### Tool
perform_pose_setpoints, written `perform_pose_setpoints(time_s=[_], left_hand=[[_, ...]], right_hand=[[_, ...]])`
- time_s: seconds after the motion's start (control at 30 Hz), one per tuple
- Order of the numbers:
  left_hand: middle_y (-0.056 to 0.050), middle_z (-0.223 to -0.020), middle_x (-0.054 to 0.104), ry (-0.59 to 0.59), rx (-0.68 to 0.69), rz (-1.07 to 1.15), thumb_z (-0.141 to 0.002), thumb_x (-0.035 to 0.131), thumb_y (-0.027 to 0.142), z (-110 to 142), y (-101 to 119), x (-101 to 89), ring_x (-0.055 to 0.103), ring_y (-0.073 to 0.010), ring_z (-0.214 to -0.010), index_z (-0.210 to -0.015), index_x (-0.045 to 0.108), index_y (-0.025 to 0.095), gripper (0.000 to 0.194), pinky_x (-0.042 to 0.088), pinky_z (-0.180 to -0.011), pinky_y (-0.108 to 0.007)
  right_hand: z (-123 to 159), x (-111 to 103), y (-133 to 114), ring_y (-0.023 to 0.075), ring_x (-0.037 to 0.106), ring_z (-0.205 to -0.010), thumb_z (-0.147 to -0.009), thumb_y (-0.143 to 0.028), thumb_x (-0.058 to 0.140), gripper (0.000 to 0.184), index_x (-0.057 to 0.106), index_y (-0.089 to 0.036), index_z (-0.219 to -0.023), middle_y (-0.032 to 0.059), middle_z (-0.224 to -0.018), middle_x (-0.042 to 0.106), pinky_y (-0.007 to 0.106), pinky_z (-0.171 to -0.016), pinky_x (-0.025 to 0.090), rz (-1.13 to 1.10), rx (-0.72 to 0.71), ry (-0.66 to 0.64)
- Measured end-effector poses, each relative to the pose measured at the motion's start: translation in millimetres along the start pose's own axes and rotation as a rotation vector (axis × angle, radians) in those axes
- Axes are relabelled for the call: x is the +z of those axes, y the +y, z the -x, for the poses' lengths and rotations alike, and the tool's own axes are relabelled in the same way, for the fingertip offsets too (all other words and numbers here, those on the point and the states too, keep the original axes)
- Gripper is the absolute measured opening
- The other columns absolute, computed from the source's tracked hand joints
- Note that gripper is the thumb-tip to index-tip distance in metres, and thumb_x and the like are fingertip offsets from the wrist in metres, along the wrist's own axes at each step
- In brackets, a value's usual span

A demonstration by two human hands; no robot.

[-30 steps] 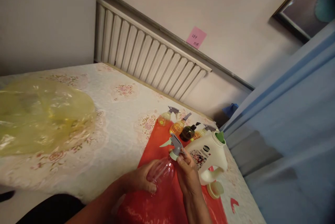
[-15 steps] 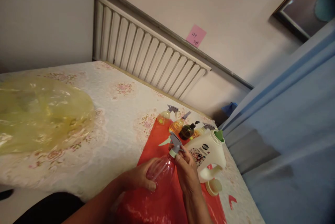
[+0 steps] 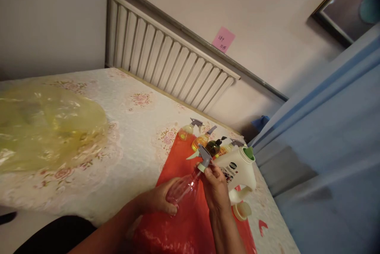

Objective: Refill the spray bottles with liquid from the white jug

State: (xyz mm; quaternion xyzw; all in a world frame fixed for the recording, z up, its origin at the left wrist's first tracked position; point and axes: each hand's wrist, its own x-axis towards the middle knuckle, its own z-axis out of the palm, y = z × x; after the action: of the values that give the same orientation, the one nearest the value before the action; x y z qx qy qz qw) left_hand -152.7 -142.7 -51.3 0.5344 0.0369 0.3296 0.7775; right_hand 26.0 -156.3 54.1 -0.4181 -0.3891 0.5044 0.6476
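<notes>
The wall's (image 3: 267, 16) pink note (image 3: 224, 35) bears handwriting (image 3: 221, 38), its upper line ending in 4; print (image 3: 233, 165) on the white jug (image 3: 245, 173), at the red sheet's (image 3: 170, 163) right edge, is illegible

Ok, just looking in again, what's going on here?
A person's left hand holds a clear spray bottle by its body, over a red sheet, while the right hand grips around its spray head. The head is at the bottle's neck; whether it's tight, I can't tell. Beside the right hand stands a white jug, its green spout uncovered.
</notes>
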Motion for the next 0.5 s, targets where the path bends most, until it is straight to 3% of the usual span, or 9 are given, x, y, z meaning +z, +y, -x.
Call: perform_pose_setpoints(time_s=[0.13, 0.3, 0.4, 0.5], left_hand=[[-0.009, -0.155, 0.036, 0.063, -0.054, -0.009, -0.062, 0.087, 0.034, 0, -6, -1.6, 0.021, -0.038, -0.146, -0.144, 0.037, 0.03, 0.096, 0.023, -0.116, -0.053], [-0.012, -0.165, 0.006, 0.068, -0.066, 0.019, -0.058, 0.089, 0.038, 1, -30, -11.3, 0.001, -0.0396, -0.149, -0.147, 0.026, 0.032, 0.11, 0.016, -0.116, -0.059], [-0.012, -0.164, 0.011, 0.018, -0.047, 0.01, -0.061, 0.088, 0.038, 2, -35, -13.8, 0.005, -0.0375, -0.15, -0.147, 0.028, 0.031, 0.106, 0.012, -0.117, -0.058], [-0.009, -0.162, 0.02, 0.01, -0.052, 0.001, -0.063, 0.088, 0.039, 3, -32, -12.6, 0.012, -0.0352, -0.149, -0.145, 0.032, 0.031, 0.1, 0.013, -0.118, -0.053]], right_hand=[[-15, -1, -12, 0.0205, 0.069, -0.078, -0.065, -0.032, 0.082, 0.032, 0.071, -0.019, -0.091, 0.0051, -0.087, 0.074, 0.039, -0.081, 0.053, -0.005, 0.007, -0.013], [-54, -4, -42, 0.0193, 0.069, -0.075, -0.066, -0.028, 0.08, 0.028, 0.069, -0.017, -0.09, 0.0047, -0.087, 0.074, 0.037, -0.076, 0.055, -0.012, -0.057, -0.029], [-83, -7, -51, 0.0182, 0.068, -0.073, -0.066, -0.026, 0.078, 0.025, 0.068, -0.018, -0.087, 0.0042, -0.084, 0.074, 0.036, -0.074, 0.056, -0.027, -0.046, -0.005], [-107, -10, -38, 0.0181, 0.068, -0.07, -0.067, -0.024, 0.076, 0.019, 0.064, -0.018, -0.081, 0.0046, -0.082, 0.074, 0.034, -0.069, 0.056, -0.036, 0.026, 0.012]])
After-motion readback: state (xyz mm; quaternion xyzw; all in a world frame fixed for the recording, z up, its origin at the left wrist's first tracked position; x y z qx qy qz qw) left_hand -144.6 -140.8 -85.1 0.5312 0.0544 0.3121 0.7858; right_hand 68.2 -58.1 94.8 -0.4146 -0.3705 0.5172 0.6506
